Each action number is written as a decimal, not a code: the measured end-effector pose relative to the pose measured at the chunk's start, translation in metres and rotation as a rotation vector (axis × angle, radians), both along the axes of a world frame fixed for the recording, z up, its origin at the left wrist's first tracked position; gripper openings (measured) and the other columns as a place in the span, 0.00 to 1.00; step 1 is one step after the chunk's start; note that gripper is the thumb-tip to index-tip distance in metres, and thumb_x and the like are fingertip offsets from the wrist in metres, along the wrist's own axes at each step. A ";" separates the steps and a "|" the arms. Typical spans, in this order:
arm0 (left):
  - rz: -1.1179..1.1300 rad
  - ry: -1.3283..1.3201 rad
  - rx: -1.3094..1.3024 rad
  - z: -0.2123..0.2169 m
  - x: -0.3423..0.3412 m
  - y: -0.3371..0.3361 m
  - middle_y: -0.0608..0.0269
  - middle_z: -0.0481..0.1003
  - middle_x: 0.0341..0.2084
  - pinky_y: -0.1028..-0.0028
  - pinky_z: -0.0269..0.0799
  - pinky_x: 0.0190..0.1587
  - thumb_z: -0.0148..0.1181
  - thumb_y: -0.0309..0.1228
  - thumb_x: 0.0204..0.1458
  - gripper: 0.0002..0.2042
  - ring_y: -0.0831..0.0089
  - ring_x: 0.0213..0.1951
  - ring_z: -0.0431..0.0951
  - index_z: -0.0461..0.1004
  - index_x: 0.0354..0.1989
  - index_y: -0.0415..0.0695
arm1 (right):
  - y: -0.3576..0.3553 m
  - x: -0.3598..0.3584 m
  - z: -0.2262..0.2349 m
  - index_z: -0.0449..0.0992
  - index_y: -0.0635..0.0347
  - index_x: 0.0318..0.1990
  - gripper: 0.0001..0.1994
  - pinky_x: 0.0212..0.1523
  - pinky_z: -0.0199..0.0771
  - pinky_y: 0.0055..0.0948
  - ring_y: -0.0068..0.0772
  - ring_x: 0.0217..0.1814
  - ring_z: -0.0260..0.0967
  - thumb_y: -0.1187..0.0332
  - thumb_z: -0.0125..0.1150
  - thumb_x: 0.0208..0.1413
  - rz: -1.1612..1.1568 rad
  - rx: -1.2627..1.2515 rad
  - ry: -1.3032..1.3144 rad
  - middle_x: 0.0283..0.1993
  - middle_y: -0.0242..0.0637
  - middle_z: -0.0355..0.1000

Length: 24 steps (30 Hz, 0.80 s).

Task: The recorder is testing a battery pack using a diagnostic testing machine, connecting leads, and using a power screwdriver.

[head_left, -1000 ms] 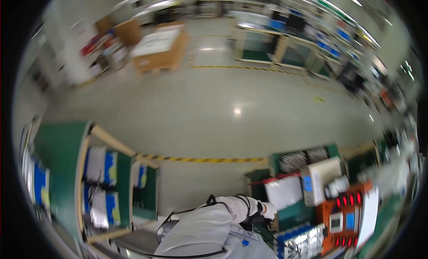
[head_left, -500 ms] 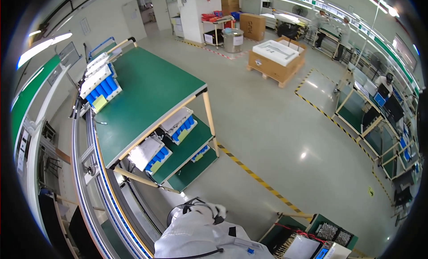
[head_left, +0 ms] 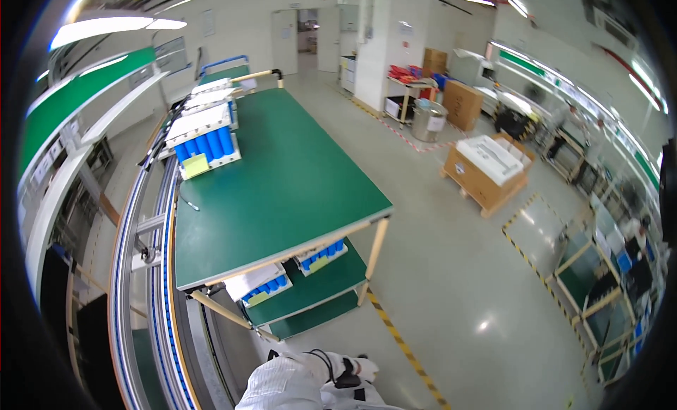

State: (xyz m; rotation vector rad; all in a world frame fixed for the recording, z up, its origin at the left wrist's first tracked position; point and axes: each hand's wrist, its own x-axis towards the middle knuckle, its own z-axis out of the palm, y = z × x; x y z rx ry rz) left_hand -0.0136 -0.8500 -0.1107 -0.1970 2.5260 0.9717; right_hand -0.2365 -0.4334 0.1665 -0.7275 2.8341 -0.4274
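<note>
My left hand (head_left: pixel 366 368) shows small at the lower edge, at the end of a white sleeve (head_left: pixel 282 385) bent across my front. A black strap-like piece (head_left: pixel 346 379) sits by the wrist. The fingers are too small and blurred to read, and I see nothing held. My right hand is out of the picture. Ahead stands a green-topped table (head_left: pixel 289 177). On its left side is a block of blue cylinders between white plates (head_left: pixel 204 143), with a yellow label (head_left: pixel 196 164) and similar blocks behind it. More such blocks (head_left: pixel 264 289) lie on the shelf below.
A metal rail track (head_left: pixel 169 269) runs along the table's left side. Right of the table, yellow-black tape (head_left: pixel 402 346) marks the floor. Farther off stand a palletised carton with white foam (head_left: pixel 486 163), a metal drum (head_left: pixel 429 121) and workbenches (head_left: pixel 585 269) at the right.
My view has turned, and the table now appears nearer and farther right. The parts trolley at the lower right has left the picture. My left arm sits lower in the picture.
</note>
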 end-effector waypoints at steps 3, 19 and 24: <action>0.203 0.257 0.036 0.089 -0.058 -0.066 0.44 0.78 0.34 0.53 0.73 0.44 0.55 0.39 0.46 0.16 0.44 0.40 0.78 0.77 0.38 0.41 | -0.101 -0.040 0.003 0.79 0.59 0.38 0.10 0.37 0.73 0.46 0.57 0.36 0.73 0.66 0.55 0.53 0.139 0.077 0.012 0.33 0.54 0.75; 1.018 0.544 -0.693 0.399 0.200 -0.258 0.53 0.76 0.31 0.60 0.75 0.36 0.65 0.35 0.47 0.13 0.52 0.32 0.77 0.77 0.38 0.39 | -0.636 -0.055 0.077 0.78 0.59 0.46 0.12 0.40 0.71 0.42 0.51 0.41 0.72 0.66 0.60 0.56 1.022 -0.400 0.019 0.37 0.48 0.73; 1.266 0.145 -1.059 0.390 0.244 -0.260 0.43 0.71 0.50 0.50 0.60 0.58 0.60 0.54 0.49 0.29 0.45 0.56 0.66 0.75 0.51 0.42 | -0.752 -0.008 0.098 0.77 0.63 0.46 0.16 0.40 0.72 0.44 0.50 0.39 0.72 0.63 0.62 0.53 1.406 -0.800 0.185 0.37 0.49 0.73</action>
